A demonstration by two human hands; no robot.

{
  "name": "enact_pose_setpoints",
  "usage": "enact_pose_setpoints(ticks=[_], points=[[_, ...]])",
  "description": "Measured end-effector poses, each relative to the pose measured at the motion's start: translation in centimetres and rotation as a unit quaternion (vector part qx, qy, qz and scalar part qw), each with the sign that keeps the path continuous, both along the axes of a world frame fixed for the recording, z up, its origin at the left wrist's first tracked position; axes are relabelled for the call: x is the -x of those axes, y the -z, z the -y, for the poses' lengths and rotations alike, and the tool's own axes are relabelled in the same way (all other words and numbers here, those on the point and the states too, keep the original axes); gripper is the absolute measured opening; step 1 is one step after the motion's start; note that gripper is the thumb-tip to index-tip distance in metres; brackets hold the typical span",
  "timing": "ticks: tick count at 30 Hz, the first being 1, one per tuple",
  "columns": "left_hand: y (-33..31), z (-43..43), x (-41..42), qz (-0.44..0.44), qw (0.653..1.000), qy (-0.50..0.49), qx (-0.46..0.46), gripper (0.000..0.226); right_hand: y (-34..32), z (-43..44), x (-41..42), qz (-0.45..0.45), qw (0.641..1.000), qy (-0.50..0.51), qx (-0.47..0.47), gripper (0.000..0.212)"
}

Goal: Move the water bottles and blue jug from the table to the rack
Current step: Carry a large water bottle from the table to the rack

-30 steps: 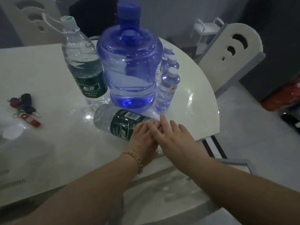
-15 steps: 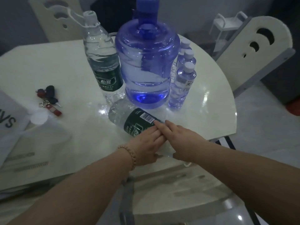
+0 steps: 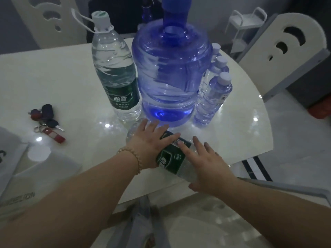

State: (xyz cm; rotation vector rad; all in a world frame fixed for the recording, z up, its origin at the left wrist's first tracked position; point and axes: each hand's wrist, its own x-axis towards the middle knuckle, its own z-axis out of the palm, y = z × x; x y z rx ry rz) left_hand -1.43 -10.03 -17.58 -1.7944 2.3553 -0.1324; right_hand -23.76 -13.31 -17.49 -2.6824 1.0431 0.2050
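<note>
A big clear bottle with a green label [image 3: 172, 158] lies on its side near the front edge of the white table [image 3: 68, 86]. My left hand [image 3: 150, 142] rests flat on its far end, fingers spread. My right hand [image 3: 209, 165] lies over its near end, fingers spread too. Behind them stands the blue jug [image 3: 170, 76] with a blue cap. A tall upright bottle with a green label [image 3: 114, 72] stands to its left. Three small clear bottles [image 3: 213, 97] line up on its right.
A bunch of keys with a red tag [image 3: 47, 122] lies at the left. Grey bags [image 3: 26, 169] cover the near left corner. White chairs [image 3: 286, 56] stand at the back and right. A small white rack [image 3: 247, 24] stands far behind the table.
Both hands have moved apart along the lying bottle: the left slid toward its far end, the right toward its near end. The camera has come closer to the table.
</note>
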Motion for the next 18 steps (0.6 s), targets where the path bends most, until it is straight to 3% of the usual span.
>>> enact_pose_setpoints(ticks=[4,10,18], points=[[0.1,-0.1,-0.2,-0.024,0.999,0.009,0.021,0.101,-0.2,0.2,0.1,0.020,1.000,-0.012,0.010,0.135],[-0.1,-1.9,1.9,-0.072,0.994,-0.061,0.053,0.100,-2.1,1.4,1.4,-0.007,0.996,-0.078,0.051,0.140],[-6.2,1.0,12.3,-0.117,0.976,-0.047,0.180,0.081,-8.8,4.7,12.1,-0.012,0.989,-0.094,0.111,0.136]])
